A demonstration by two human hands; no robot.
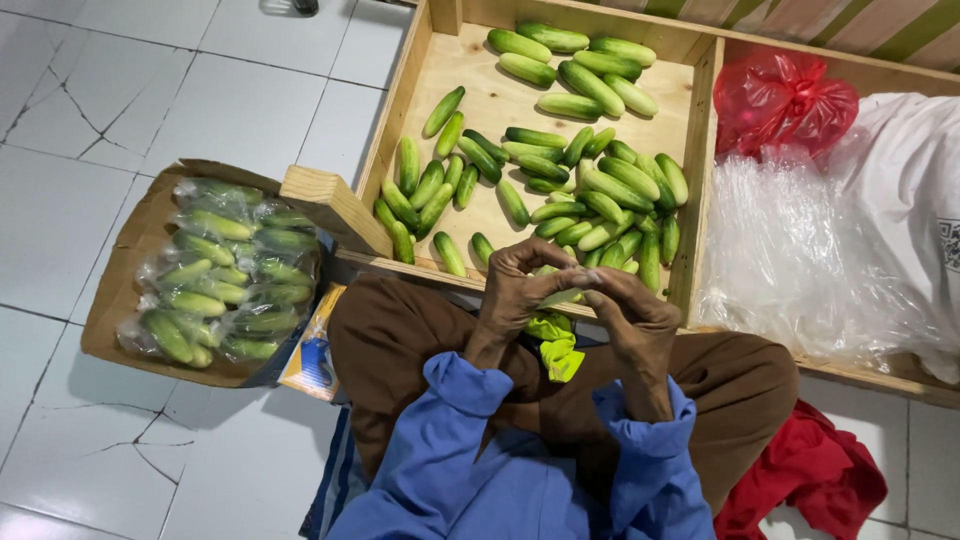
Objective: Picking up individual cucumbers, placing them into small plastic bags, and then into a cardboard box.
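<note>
— Start close in. What are the two hands doing?

— The left hand and right hand meet over the lap, just at the near rim of the wooden crate. Fingers of both are curled around a clear bag of cucumbers — only a sliver of pale green shows between them. Both grips are narrow, closed on that bag. A bright yellow-green strip hangs below the hands; I cannot tell what it is or whether it is tied to the bag.

— How would that bag handle?

— My judgement: the film is thin, soft and slick, while the cucumbers inside are firm and fairly light. Best to take hold at the gathered neck of the film, or cup the cucumbers from beneath, so nothing slides out.

— And to the side?

— On the person's left, on the tiled floor, a cardboard tray holds bagged cucumbers laid in rows. A red cloth lies by the right knee.

— Farther off?

— Loose cucumbers are scattered across the crate's bottom, thickest near the hands. Beyond its right wall sit a heap of clear plastic bags, a red plastic bag and a white sack.
</note>
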